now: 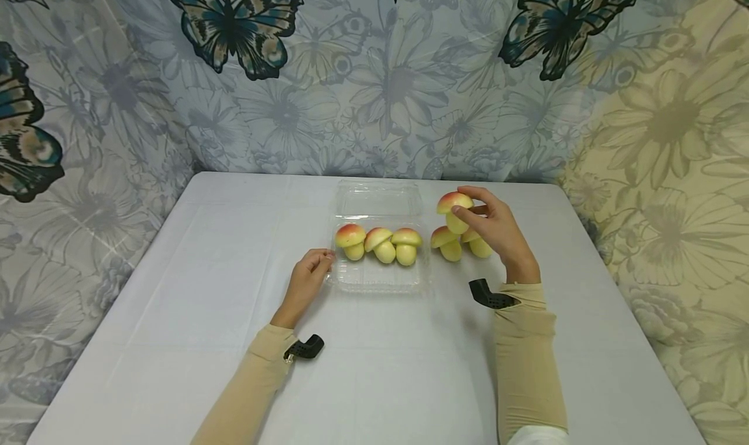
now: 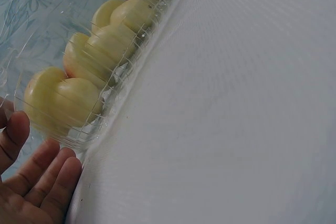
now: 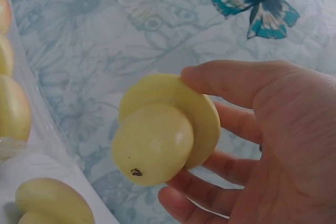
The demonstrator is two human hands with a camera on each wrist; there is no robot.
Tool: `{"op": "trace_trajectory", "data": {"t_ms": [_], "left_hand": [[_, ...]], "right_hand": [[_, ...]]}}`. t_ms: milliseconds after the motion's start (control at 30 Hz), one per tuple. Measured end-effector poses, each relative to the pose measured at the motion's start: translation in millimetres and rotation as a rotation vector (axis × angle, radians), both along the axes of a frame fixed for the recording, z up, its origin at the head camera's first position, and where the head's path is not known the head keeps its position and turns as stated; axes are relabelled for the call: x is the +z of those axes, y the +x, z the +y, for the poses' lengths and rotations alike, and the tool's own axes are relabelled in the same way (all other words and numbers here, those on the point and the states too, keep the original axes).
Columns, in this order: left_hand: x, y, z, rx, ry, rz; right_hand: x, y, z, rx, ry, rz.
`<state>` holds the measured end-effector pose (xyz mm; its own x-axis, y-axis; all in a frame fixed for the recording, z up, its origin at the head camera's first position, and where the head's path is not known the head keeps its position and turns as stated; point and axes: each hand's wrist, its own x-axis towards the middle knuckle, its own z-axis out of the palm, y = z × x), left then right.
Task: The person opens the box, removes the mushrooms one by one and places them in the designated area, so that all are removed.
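My right hand (image 1: 496, 227) holds a toy mushroom (image 3: 152, 142) by its cap, between thumb and fingers, above the table's right side. The mushroom has a red-and-yellow cap and a fat yellow stem. Below that hand, two more mushrooms (image 1: 449, 244) lie on the cloth, one partly covered by the hand. A clear plastic container (image 1: 380, 281) stands left of them with its lid (image 1: 379, 199) folded back. Three mushrooms (image 1: 384, 245) sit in a row inside it. My left hand (image 1: 308, 279) pinches the container's left rim, thumb above and fingers beside its wall (image 2: 79, 140).
A white cloth (image 1: 175, 289) covers the table. Behind it hangs a curtain (image 1: 398, 94) printed with flowers and butterflies. Each wrist wears a black camera mount (image 1: 488, 295).
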<state>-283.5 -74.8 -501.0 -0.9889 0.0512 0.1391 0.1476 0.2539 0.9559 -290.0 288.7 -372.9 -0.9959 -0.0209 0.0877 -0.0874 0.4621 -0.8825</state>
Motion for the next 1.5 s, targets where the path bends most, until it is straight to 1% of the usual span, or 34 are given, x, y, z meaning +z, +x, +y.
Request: {"op": "trace_trajectory", "data": {"t_ms": [167, 500, 767, 1000, 1233, 1500], "left_hand": [[-0.5, -0.2, -1, -0.003, 0.005, -0.013], [-0.7, -0.5, -1, 0.000, -0.003, -0.003], [-0.9, -0.2, -1, -0.003, 0.003, 0.001], [-0.4, 0.0, 0, 0.000, 0.004, 0.000], [-0.2, -0.4, 0, -0.007, -0.001, -0.007], [-1.2, -0.5, 0, 0.001, -0.009, 0.003]], "right_hand": [[1.5, 1.2, 1, -0.012, 0.009, 0.002], [2.0, 2.9, 7, -0.046, 0.005, -0.026], [3.6, 4.0, 10, -0.075, -0.028, -0.063], [2.5, 4.2, 14, -0.068, -0.046, -0.072], [2.6, 6.7, 17, -0.112, -0.095, -0.082], [4.2, 7.6, 23, -0.123, -0.045, -0.068]]}}
